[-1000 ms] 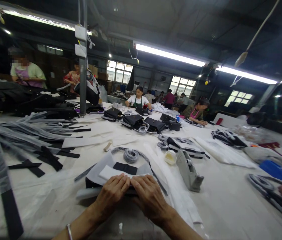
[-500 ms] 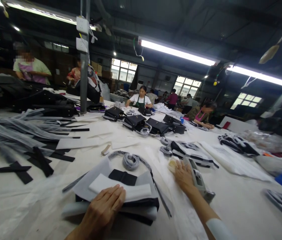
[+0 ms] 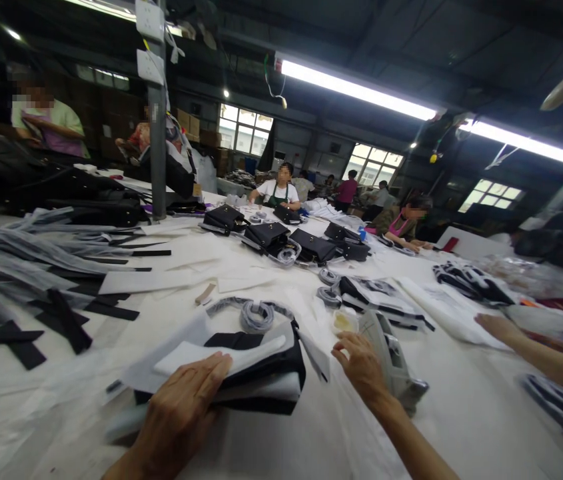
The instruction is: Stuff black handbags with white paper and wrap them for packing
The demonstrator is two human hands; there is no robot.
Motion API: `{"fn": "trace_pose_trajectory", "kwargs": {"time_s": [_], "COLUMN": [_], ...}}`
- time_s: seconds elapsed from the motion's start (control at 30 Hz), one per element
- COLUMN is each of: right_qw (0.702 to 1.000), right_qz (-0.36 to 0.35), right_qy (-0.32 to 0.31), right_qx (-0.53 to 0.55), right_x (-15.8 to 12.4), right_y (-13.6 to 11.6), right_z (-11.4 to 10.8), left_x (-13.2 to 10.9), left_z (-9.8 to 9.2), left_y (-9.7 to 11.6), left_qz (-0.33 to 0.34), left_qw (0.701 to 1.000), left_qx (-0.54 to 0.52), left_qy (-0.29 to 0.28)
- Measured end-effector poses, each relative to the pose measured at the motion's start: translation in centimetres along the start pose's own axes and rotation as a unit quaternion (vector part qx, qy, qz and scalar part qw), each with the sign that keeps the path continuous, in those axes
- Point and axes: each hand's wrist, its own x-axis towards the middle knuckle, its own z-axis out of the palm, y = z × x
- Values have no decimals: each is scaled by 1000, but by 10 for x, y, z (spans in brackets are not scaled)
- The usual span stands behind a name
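My left hand [image 3: 184, 407] is closed over the near left edge of a black bag [image 3: 281, 373], its fingers pressing on a white foam sheet [image 3: 256, 353]; the thumb is hidden. The bag sits tilted, with more pale foam between its layers and a wrapped, coiled strap [image 3: 257, 316] behind it. My right hand [image 3: 361, 370] is curled above the table, thumb and forefinger tips close together; anything between them is too small to make out. Just beyond those fingertips sits a small dish [image 3: 345, 321] with something yellow in it. A grey tape dispenser [image 3: 386, 347] stands immediately right of that hand.
Wrapped black straps [image 3: 36, 260] lie in a heap on the left. Several black bags [image 3: 314, 245] stand farther back, near a metal post [image 3: 158, 147]. Another person's arm [image 3: 536, 350] reaches in from the right. Co-workers sit around the far side.
My right hand has drawn back from the dish, its fingers now curled. The bag has tilted and shifted left under my left hand. Another person's arm has come in at the right.
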Motion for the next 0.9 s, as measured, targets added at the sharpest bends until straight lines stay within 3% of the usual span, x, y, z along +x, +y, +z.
{"fn": "trace_pose_trajectory", "kwargs": {"time_s": [0.17, 0.37, 0.5, 0.67, 0.73, 0.9], "right_qw": [994, 983, 974, 935, 930, 957], "right_qz": [9, 83, 76, 13, 6, -27], "right_qy": [-75, -67, -82, -138, -132, -56], "right_qx": [84, 149, 197, 326, 342, 283], "right_x": [-19, -5, -10, -45, -56, -68], "right_y": [-15, -37, -77, -137, -149, -157], "right_z": [6, -15, -18, -18, -18, -7], "left_x": [6, 13, 16, 19, 19, 16], "left_z": [-6, -7, -9, -8, -8, -2], "left_y": [-8, -6, -5, -5, -4, 9], "left_qz": [-12, -29, -44, -53, -52, -30], "left_qw": [999, 998, 998, 998, 998, 999], "left_qx": [46, 50, 46, 29, 21, 14], "left_qy": [-7, 9, 8, 4, 2, -16]}}
